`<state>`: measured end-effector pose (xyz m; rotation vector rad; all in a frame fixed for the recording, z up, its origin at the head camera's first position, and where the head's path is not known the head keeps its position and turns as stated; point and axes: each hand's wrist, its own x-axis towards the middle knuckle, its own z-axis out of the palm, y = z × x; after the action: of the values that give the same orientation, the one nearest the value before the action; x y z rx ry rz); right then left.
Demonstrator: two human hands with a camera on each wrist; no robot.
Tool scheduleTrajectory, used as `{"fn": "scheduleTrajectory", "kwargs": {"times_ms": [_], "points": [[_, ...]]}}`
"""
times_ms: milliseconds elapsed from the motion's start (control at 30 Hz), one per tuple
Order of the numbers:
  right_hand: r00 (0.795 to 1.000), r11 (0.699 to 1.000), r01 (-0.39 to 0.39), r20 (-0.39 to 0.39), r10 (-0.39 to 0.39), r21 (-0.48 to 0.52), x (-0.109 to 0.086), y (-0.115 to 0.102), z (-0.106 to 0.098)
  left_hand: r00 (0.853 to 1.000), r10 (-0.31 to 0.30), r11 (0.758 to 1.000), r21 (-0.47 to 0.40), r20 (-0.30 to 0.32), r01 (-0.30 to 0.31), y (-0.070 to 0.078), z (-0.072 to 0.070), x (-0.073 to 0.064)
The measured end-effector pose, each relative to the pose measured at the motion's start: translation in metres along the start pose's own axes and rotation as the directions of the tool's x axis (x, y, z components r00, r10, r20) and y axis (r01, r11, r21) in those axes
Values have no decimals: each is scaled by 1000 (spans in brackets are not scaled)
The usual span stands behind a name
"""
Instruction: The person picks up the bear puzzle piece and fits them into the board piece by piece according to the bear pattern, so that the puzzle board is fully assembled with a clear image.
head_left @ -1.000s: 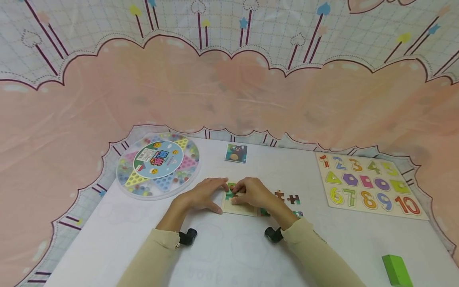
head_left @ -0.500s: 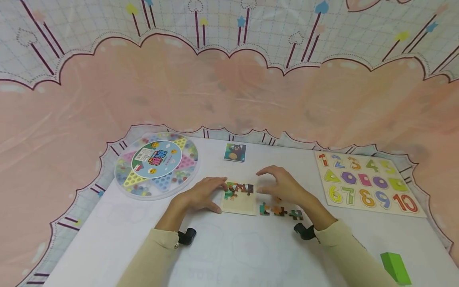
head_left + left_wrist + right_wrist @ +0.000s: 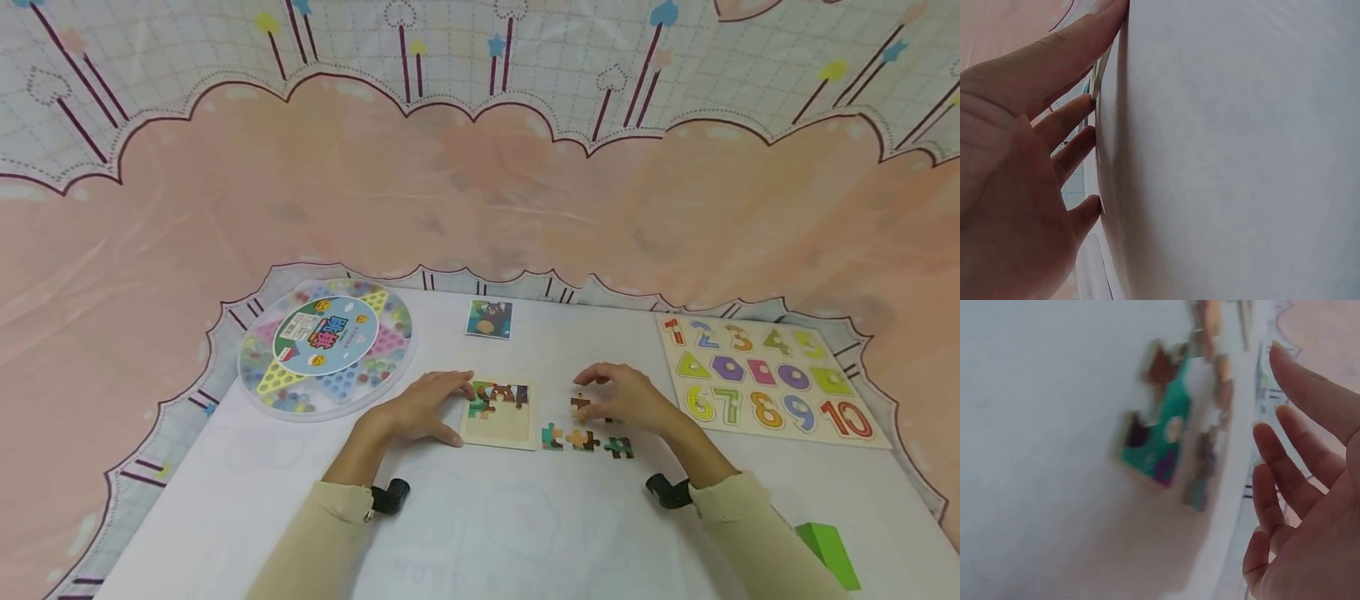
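- Left hand (image 3: 423, 408): grip spread, fingertips and thumb along the left side of the puzzle tray (image 3: 501, 433).
- Right hand (image 3: 633, 402): grip spread, nothing between the fingers, at the loose puzzle pieces (image 3: 583, 441) right of the tray on the bench (image 3: 465, 533).
- Fitted pieces (image 3: 497, 394) line the tray's far side.
- Bear card (image 3: 489, 319): beyond the tray.
- Number board (image 3: 772, 375): far right.
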<state>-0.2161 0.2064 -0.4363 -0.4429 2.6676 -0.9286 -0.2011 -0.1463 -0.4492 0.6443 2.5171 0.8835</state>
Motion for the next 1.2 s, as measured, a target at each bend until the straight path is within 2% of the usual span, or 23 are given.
{"fn": "scheduleTrajectory", "kwargs": {"times_ms": [167, 333, 567, 833, 1000, 1200], "points": [[1000, 1000, -1, 7, 1, -27, 2, 11, 4, 1000, -6, 1000, -1, 1, 6, 1, -1, 1], [1000, 1000, 8, -20, -8, -18, 3, 18, 8, 1000, -1, 1000, -5, 3, 1, 3, -3, 2], [999, 999, 27, -46, -28, -36, 3, 17, 10, 1000, 11, 1000, 12, 8, -11, 3, -3, 5], [997, 994, 62, -35, -65, -92, 5, 11, 13, 1000, -21, 1000, 10, 6, 21, 1, -1, 3], [996, 995, 73, -36, -76, -60, 5, 9, 14, 1000, -5, 1000, 11, 0, 5, 1, 0, 2], [997, 997, 78, -7, -78, 15, 4, 8, 15, 1000, -21, 1000, -2, -6, 21, 1, 2, 1]]}}
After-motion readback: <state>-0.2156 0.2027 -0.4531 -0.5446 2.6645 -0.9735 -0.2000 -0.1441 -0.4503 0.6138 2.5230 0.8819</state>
